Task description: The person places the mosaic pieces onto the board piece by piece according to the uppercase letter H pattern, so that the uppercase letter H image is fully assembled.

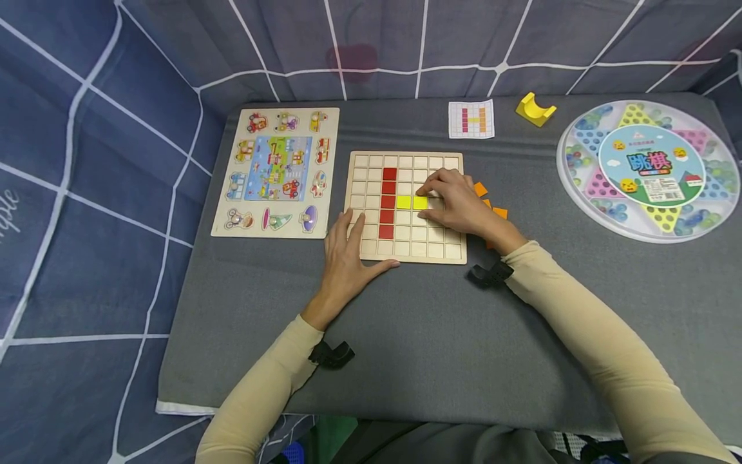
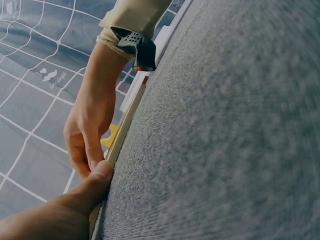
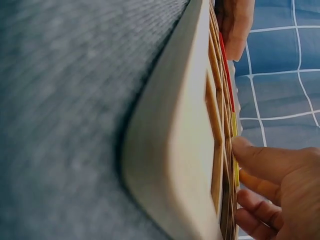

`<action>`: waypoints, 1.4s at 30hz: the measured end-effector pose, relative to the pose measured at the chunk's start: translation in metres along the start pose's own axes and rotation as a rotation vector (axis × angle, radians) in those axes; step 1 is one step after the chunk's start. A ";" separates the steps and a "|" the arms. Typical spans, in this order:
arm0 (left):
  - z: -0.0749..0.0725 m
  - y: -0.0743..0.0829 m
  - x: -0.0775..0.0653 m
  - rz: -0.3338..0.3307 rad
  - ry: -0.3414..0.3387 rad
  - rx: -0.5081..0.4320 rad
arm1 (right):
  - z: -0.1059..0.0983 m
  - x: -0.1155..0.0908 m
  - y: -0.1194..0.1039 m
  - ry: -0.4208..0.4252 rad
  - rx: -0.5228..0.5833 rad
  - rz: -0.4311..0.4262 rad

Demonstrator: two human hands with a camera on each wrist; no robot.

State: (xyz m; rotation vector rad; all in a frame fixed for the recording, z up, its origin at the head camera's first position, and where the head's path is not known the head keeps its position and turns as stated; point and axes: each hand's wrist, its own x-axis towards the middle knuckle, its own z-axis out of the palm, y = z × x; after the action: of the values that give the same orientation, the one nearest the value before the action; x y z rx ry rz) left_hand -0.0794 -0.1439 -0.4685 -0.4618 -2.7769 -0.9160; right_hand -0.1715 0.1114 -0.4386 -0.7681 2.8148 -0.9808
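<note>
A wooden grid board lies flat on the grey cloth, with a column of red square tiles in it. Two yellow tiles sit side by side, right of that column. My right hand pinches the right-hand yellow tile at its grid cell, index finger at the far edge and thumb at the near edge. My left hand rests at the board's near left corner, fingers straight on the left side, thumb along the near edge. Several orange tiles lie beside the board, partly hidden by my right hand.
A printed pattern card and a yellow curved block lie beyond the board. At left is a picture puzzle board; at right, a round Chinese checkers box. A grid-patterned curtain borders the table's far side.
</note>
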 end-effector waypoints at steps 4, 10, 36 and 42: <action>0.000 0.000 0.000 0.003 0.006 -0.001 | -0.004 -0.005 0.002 0.030 0.029 -0.059; 0.002 -0.001 0.000 0.010 0.016 -0.007 | -0.020 -0.017 0.012 0.087 0.054 -0.047; 0.001 -0.002 0.000 0.000 0.015 -0.007 | -0.056 -0.038 0.072 0.007 0.070 0.152; 0.001 -0.002 0.000 0.007 0.015 -0.012 | -0.059 -0.038 0.078 0.006 0.043 0.143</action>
State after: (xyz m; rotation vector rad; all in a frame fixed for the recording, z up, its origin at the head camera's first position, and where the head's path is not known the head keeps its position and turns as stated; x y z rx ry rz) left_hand -0.0802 -0.1443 -0.4702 -0.4643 -2.7559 -0.9306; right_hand -0.1849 0.2154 -0.4419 -0.5519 2.7979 -1.0181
